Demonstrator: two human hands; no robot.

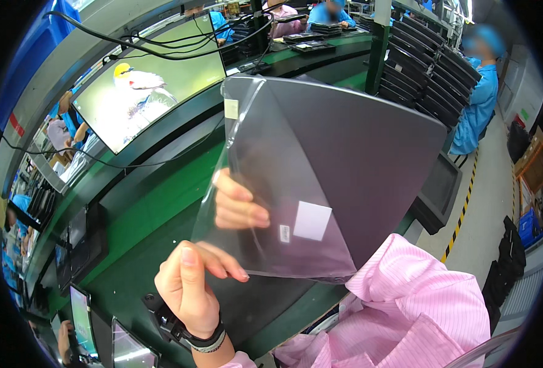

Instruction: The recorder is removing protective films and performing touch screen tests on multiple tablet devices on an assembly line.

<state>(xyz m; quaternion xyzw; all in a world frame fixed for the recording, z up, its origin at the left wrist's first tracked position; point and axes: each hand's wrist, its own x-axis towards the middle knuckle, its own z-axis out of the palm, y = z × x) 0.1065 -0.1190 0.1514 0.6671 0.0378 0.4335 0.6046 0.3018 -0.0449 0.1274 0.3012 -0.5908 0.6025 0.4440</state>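
A thin dark grey flat panel (375,159) hangs tilted above the bench. Clear plastic film (283,153) covers its left part, and a blank-looking white label (312,221) shows near its lower edge. My right arm, in a pink striped sleeve, passes behind the panel. The fingers of my right hand (237,202) curl round the left side of the panel and film; the palm is hidden. My left hand (191,288), with a dark wristband, is closed at the lower left corner of the film, thumb against bent fingers.
The green bench (155,214) runs beneath. A lit monitor (155,86) stands behind, with black cables (155,55) looping over it. Stacked black trays (428,67) rise at the far right, near a person in blue (477,98). Several screens (84,319) lie lower left.
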